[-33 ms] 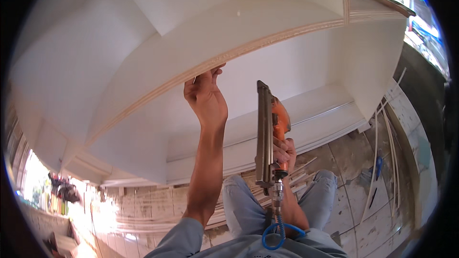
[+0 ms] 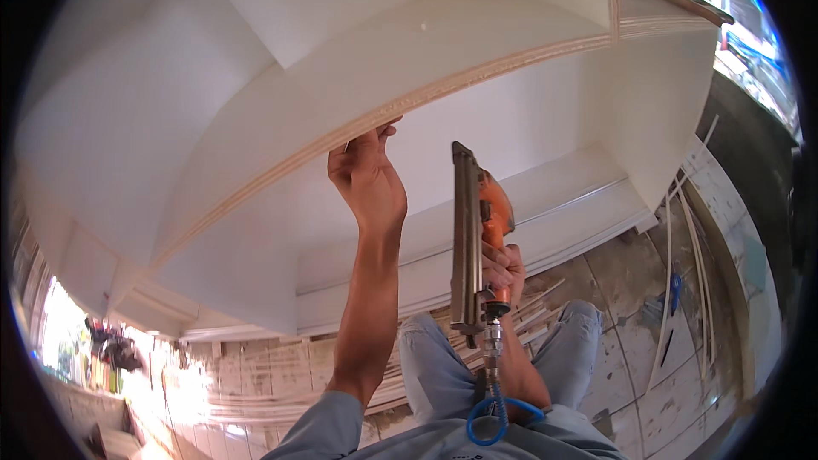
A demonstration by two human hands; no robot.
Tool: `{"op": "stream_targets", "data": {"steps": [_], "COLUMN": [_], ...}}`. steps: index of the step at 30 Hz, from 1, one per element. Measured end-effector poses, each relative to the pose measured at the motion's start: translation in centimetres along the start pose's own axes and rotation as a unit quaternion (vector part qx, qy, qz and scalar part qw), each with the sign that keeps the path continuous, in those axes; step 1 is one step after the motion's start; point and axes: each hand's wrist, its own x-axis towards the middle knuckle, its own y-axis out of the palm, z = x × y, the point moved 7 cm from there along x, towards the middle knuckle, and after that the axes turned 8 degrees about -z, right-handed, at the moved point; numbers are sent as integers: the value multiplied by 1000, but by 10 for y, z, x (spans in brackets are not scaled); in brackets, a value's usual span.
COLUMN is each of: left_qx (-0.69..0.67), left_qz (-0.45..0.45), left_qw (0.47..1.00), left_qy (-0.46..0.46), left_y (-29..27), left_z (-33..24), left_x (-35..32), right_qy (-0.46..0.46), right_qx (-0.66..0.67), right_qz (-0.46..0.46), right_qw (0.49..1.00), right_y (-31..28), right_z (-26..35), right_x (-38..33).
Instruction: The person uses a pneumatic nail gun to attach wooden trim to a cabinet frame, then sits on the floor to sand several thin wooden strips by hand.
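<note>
My left hand (image 2: 368, 177) is raised against the exposed plywood edge (image 2: 443, 85) of a white shelf panel (image 2: 358, 60), fingertips pinched at that laminated edge near the thumb, apparently holding a thin strip or simply bracing the board; I cannot tell whether anything small sits between the fingers. My right hand (image 2: 504, 271) is wrapped closed around the grip of an orange pneumatic nail gun (image 2: 477, 230), its long metal magazine standing almost upright and its nose pointing up toward the same edge but not yet touching it. A blue coiled air hose (image 2: 490, 422) hangs from the base of the gun, down near my lap. The main hazard, as I judge it, is how near my left fingers lie to where the nose points: a fastener driven into thin plywood edge can deflect and burst out the face or side, right where those fingers rest. A tilted nose could also split the ply layers or mark the white face. The hose could snag on my knees (image 2: 579, 332) and jerk the gun as it fires. Loose thin strips (image 2: 528, 307) litter the tiled floor (image 2: 630, 349) under my legs, so shifting my footing there could cause a slip with a live tool held overhead.
</note>
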Motion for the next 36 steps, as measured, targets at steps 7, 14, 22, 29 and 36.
{"op": "stream_targets", "data": {"steps": [7, 14, 22, 29, 36], "left_qx": [16, 13, 27, 52, 52], "left_qz": [3, -11, -17, 3, 31], "left_qw": [999, 1000, 999, 998, 996], "left_qy": [33, 14, 30, 31, 64], "left_y": [-1, 7, 15, 6, 6], "left_z": [-17, -10, -5, -5, -2], "left_x": [0, 2, -3, 3, 5], "right_qy": [-22, -8, 3, 3, 9], "right_qx": [24, -8, -1, 14, -12], "right_qz": [40, 72, 80, 69, 76], "right_qw": [999, 997, 997, 998, 997], "right_y": [-19, -11, 8, 3, -2], "right_z": [-45, -48, -44, -49, -43], "right_x": [33, 43, 46, 46, 56]}}
